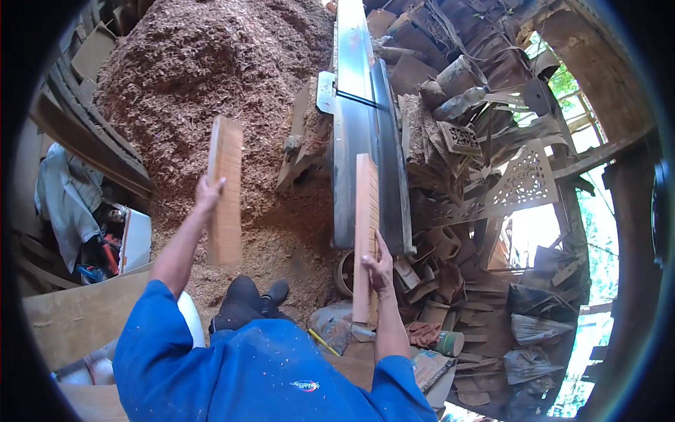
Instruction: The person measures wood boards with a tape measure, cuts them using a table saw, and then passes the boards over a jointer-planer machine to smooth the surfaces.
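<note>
My left hand (209,193) is closed round the left edge of a flat wooden board (226,204), holding it upright in the picture over the shavings. A second, narrower wooden board (364,232) is in my right hand (380,266), gripped near its lower end. Its upper part overlaps the near end of a long metal jointer table (351,141), though I cannot tell whether it touches. The jointer's dark fence (391,155) runs along the right side of the table. A dark slot crosses the table farther off, with a small metal plate (325,92) beside it.
A big heap of wood shavings (211,56) rises at the far left of the jointer. Scrap wood and carved panels (524,176) crowd the right side. A white box (136,240) with tools and a grey cloth (63,204) stand at left. Plastic bags (534,352) hang at lower right.
</note>
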